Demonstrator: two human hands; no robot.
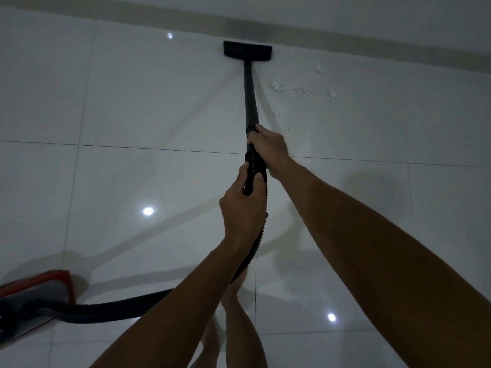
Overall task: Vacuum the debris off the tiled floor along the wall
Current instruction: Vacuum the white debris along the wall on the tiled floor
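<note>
Both hands' fingers [252,139] wrap the wand [251,102].

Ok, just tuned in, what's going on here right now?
A person is vacuuming a tiled floor by the wall. The right hand grips the black wand, and the left hand holds the ribbed hose just behind it. The floor head sits close to the baseboard. White debris still lies to its right. The red vacuum body sits at lower left.
</note>
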